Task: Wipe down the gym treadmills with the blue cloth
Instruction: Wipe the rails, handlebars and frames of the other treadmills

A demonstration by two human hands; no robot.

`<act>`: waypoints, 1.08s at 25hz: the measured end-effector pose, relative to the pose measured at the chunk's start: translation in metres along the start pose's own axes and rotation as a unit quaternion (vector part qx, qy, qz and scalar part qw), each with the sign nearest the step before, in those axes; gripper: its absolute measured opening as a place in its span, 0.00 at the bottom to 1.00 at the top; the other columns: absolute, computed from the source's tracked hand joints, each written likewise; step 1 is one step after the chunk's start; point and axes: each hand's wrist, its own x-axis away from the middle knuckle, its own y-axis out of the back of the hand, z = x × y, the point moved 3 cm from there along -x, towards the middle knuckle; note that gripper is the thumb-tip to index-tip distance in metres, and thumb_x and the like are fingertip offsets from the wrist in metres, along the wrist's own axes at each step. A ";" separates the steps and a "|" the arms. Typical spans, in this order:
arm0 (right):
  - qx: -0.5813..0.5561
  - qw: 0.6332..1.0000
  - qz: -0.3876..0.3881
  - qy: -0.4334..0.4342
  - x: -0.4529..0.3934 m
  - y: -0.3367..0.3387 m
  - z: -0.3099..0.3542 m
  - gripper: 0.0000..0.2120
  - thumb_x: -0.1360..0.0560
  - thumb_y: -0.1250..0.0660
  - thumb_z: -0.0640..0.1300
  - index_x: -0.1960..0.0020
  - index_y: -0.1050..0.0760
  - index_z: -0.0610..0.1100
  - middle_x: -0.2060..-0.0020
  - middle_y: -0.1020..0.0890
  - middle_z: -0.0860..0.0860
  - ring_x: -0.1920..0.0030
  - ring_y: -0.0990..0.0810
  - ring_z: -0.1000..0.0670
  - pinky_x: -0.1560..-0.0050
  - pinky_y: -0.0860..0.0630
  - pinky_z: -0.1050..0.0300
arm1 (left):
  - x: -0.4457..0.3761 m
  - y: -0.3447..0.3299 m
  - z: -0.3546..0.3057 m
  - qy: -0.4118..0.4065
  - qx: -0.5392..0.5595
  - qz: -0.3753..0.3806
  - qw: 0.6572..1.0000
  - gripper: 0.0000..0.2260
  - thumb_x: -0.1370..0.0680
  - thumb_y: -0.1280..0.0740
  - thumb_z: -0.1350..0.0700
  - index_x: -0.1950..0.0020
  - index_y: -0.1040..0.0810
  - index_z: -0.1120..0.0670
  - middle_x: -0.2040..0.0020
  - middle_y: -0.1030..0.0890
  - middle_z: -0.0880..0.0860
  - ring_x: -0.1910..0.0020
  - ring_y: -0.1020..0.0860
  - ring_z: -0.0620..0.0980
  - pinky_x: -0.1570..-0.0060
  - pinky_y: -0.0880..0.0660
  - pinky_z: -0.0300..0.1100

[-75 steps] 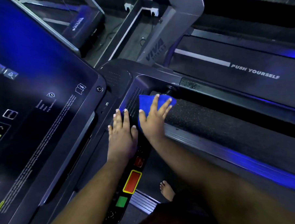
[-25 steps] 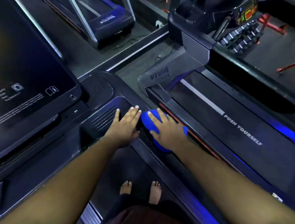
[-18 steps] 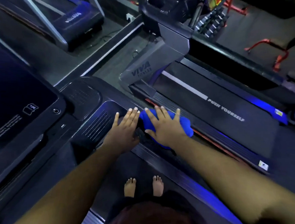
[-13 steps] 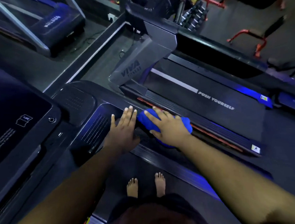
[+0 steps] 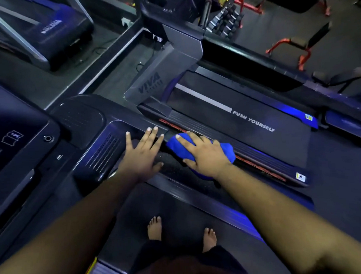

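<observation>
Here, right hand (image 5: 205,156) flat pressing blue cloth (image 5: 225,150) on handrail (image 5: 168,158) edge, left hand (image 5: 141,155) flat just beside.

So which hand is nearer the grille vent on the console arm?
Left. The left hand rests flat right beside the vent; the right hand is farther off, pressing the blue cloth on the handrail.
</observation>
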 end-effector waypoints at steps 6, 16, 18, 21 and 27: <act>0.015 1.000 0.001 0.007 0.108 -0.026 -0.091 0.40 0.23 0.43 0.65 0.23 0.66 0.64 0.21 0.45 0.50 0.29 0.33 0.43 0.41 0.28 0.40 | 0.014 -0.006 -0.078 0.001 -0.020 0.015 1.000 0.40 0.24 0.36 0.41 0.19 0.52 0.52 0.18 0.57 0.52 0.19 0.56 0.50 0.29 0.59 0.72; 0.044 0.997 -0.042 0.046 0.201 -0.061 -0.148 0.43 0.27 0.36 0.65 0.21 0.60 0.62 0.19 0.49 0.50 0.23 0.40 0.40 0.41 0.27 0.35 | 0.019 -0.018 -0.227 0.073 -0.010 0.047 0.996 0.42 0.23 0.34 0.43 0.19 0.58 0.47 0.19 0.62 0.52 0.20 0.59 0.50 0.29 0.59 0.73; 0.045 0.997 -0.025 0.059 0.204 -0.056 -0.160 0.42 0.24 0.38 0.64 0.22 0.63 0.64 0.19 0.53 0.50 0.22 0.42 0.40 0.41 0.27 0.35 | 0.024 -0.024 -0.248 0.079 -0.004 0.051 0.996 0.42 0.23 0.35 0.43 0.19 0.59 0.48 0.19 0.63 0.52 0.20 0.60 0.49 0.29 0.59 0.73; 0.025 0.996 0.022 0.081 0.172 -0.046 -0.147 0.38 0.21 0.41 0.63 0.24 0.66 0.67 0.19 0.58 0.52 0.21 0.46 0.41 0.38 0.29 0.33 | 0.028 -0.030 -0.260 0.110 0.026 0.042 0.993 0.43 0.24 0.34 0.43 0.19 0.60 0.48 0.19 0.63 0.52 0.20 0.60 0.50 0.28 0.58 0.72; 0.071 0.996 -0.036 0.047 0.234 -0.066 -0.169 0.35 0.24 0.46 0.69 0.22 0.56 0.64 0.19 0.50 0.52 0.22 0.42 0.40 0.38 0.28 0.33 | 0.038 -0.039 -0.269 0.086 0.064 0.035 0.994 0.42 0.23 0.33 0.45 0.19 0.59 0.48 0.19 0.63 0.54 0.20 0.60 0.52 0.26 0.61 0.68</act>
